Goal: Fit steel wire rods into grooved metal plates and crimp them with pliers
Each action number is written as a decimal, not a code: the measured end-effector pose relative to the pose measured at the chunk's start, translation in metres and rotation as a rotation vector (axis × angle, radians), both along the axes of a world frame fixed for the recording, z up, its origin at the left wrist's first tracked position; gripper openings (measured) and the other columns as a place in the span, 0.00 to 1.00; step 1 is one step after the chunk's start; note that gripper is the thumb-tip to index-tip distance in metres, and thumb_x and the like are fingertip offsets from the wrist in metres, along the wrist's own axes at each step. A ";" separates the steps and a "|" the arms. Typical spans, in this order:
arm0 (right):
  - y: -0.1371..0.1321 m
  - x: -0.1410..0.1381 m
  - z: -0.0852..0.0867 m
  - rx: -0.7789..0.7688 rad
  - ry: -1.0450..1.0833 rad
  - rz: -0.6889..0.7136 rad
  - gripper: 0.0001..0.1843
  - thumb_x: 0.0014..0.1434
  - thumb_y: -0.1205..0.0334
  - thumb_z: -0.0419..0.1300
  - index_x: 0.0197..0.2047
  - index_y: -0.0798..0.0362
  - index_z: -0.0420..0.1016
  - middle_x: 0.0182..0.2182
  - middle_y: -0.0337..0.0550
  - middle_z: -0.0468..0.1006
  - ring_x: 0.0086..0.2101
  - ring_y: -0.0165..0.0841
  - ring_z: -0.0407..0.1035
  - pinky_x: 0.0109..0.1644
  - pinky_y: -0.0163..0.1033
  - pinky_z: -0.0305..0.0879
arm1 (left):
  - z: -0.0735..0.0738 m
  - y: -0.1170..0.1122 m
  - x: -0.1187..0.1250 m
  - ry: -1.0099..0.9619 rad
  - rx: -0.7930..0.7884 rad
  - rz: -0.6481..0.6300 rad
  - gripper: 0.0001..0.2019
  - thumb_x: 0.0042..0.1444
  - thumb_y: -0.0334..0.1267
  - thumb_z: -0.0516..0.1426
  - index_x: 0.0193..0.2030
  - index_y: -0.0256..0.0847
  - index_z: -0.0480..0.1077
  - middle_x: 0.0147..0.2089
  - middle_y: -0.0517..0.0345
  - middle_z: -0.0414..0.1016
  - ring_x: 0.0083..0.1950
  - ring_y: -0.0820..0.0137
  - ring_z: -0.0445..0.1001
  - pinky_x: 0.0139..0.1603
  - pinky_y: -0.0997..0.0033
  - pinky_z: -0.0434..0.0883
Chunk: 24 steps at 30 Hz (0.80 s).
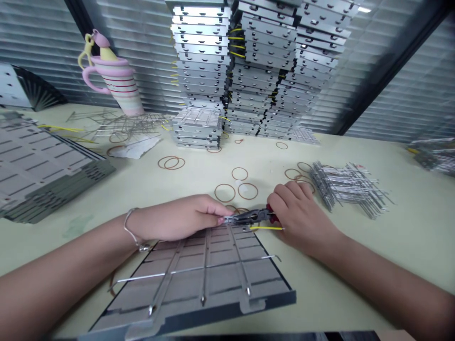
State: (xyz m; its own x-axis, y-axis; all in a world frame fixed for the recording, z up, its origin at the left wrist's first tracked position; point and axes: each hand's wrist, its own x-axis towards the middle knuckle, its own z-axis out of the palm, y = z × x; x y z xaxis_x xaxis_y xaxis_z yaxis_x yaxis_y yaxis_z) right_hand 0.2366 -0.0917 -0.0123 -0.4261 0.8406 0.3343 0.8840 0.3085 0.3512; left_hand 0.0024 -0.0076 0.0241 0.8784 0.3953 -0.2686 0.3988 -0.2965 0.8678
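A flat metal panel [192, 289] with slots and thin metal rods lies tilted in front of me, its near edge toward my body. My left hand [188, 218] rests over its far left edge, thumb and fingers pinched at the far edge. My right hand [302, 215] is wrapped round the red handles of needle-nose pliers [254, 216]. The jaws of the pliers reach left to the panel's far edge, right by my left fingertips. What the jaws grip is too small to make out. A yellow wire [266, 228] sticks out from the panel beneath the pliers.
Tall stacks of metal panels [202, 71] stand at the back. More panels [42, 166] are piled at left, beside loose rods [131, 124] and a striped cup [121, 87]. A bundle of rods [350, 184] lies at right. Rubber bands [225, 192] are scattered across the table [199, 175].
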 end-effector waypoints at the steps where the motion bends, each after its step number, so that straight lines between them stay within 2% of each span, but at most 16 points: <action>1: 0.000 0.000 0.000 -0.003 0.001 -0.002 0.04 0.50 0.71 0.56 0.30 0.54 0.66 0.31 0.46 0.66 0.34 0.40 0.55 0.38 0.44 0.46 | -0.001 0.000 0.000 0.000 0.008 0.013 0.14 0.59 0.41 0.52 0.44 0.45 0.77 0.42 0.62 0.77 0.45 0.65 0.71 0.47 0.71 0.66; 8: -0.003 -0.005 0.001 -0.011 0.016 -0.039 0.05 0.50 0.74 0.55 0.28 0.54 0.66 0.28 0.47 0.66 0.32 0.40 0.55 0.38 0.44 0.46 | 0.002 -0.001 0.001 0.018 -0.018 -0.020 0.15 0.60 0.41 0.50 0.44 0.42 0.76 0.43 0.61 0.77 0.45 0.65 0.70 0.47 0.72 0.64; 13: 0.000 -0.003 -0.002 -0.040 0.046 -0.023 0.05 0.50 0.73 0.56 0.28 0.55 0.67 0.28 0.46 0.67 0.32 0.39 0.56 0.37 0.42 0.46 | 0.006 -0.002 0.002 0.030 -0.068 -0.038 0.15 0.62 0.37 0.49 0.45 0.40 0.75 0.47 0.60 0.76 0.47 0.66 0.70 0.50 0.72 0.63; 16: 0.002 -0.001 -0.004 -0.039 0.093 -0.005 0.05 0.49 0.73 0.56 0.28 0.55 0.66 0.28 0.45 0.68 0.33 0.38 0.56 0.38 0.42 0.46 | 0.007 -0.002 0.001 0.013 -0.095 -0.051 0.14 0.62 0.37 0.49 0.45 0.38 0.75 0.45 0.59 0.76 0.46 0.66 0.70 0.50 0.71 0.64; 21: 0.001 0.004 -0.001 -0.039 0.244 -0.024 0.09 0.45 0.75 0.56 0.30 0.54 0.65 0.30 0.43 0.68 0.34 0.37 0.56 0.39 0.41 0.47 | 0.004 0.000 -0.001 -0.028 -0.036 -0.031 0.14 0.61 0.41 0.50 0.43 0.39 0.76 0.43 0.59 0.76 0.45 0.65 0.70 0.49 0.70 0.65; 24: -0.002 0.006 0.004 -0.038 0.262 -0.031 0.09 0.44 0.75 0.57 0.30 0.54 0.65 0.31 0.43 0.67 0.35 0.37 0.56 0.40 0.41 0.47 | 0.003 0.000 -0.001 -0.034 -0.017 -0.032 0.15 0.62 0.42 0.50 0.42 0.40 0.76 0.42 0.59 0.76 0.43 0.65 0.70 0.48 0.69 0.65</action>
